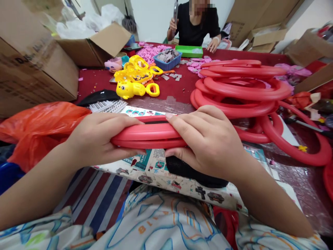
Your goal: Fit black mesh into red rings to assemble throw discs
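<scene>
My left hand (96, 139) and my right hand (208, 142) both wrap round the near edge of a red plastic ring (149, 133), which looks like two ring halves pressed together. The fingers of each hand curl over the top and the thumbs press underneath. The ring is held just above a printed sheet with cartoon cars (156, 170) and a black object (192, 170) at the table's near edge.
A pile of red rings (241, 86) lies to the right. Yellow toy parts (135, 78), pink pieces and a blue basket (168, 59) lie further back. Cardboard boxes (31, 66) stand left, an orange bag (39, 128) beside me. A person in black (197, 24) sits opposite.
</scene>
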Motion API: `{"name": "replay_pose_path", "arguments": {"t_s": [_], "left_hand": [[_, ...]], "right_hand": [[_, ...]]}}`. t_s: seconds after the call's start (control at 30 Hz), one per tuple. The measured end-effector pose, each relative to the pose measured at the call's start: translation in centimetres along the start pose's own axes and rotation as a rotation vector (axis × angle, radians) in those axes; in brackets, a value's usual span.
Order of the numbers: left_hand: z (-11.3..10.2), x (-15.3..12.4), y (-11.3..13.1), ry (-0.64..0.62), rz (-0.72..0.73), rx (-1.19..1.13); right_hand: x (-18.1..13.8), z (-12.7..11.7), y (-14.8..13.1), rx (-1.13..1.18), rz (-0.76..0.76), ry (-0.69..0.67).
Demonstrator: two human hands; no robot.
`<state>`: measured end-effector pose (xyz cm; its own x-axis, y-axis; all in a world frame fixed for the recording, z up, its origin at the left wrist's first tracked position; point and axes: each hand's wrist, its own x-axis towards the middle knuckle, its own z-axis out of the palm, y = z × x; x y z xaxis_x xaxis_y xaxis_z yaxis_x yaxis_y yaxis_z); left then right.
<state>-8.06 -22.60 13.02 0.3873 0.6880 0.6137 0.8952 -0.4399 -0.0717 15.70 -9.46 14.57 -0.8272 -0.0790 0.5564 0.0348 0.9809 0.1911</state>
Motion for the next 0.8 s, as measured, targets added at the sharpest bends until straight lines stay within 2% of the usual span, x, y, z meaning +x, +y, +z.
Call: {"name": "replay_pose_path", "arguments": {"t_s": [0.1, 0.17, 0.5, 0.67, 0.8], "left_hand": [[0.0, -0.1, -0.1, 0.009, 0.030, -0.022], [-0.1, -0.1, -0.2, -0.002, 0.024, -0.030], [-0.5, -0.4, -1.1, -0.070, 0.124, 0.036], [-0.1, -0.6, -1.6, 0.005, 0.141, 0.098], [0.6, -2.1, -2.1, 0.052, 0.103, 0.088]], "right_hand": [[-0.4, -0.6, 0.2, 0.090, -0.027, -0.101], [-0.5, -0.8, 0.3, 0.094, -0.036, -0.121], [0.2, 0.9, 0.6, -0.063, -0.236, 0.023], [0.2, 0.3, 1.1, 0.018, -0.124, -0.040], [-2.1, 0.9, 3.2, 0.158, 0.040, -0.054]]}}
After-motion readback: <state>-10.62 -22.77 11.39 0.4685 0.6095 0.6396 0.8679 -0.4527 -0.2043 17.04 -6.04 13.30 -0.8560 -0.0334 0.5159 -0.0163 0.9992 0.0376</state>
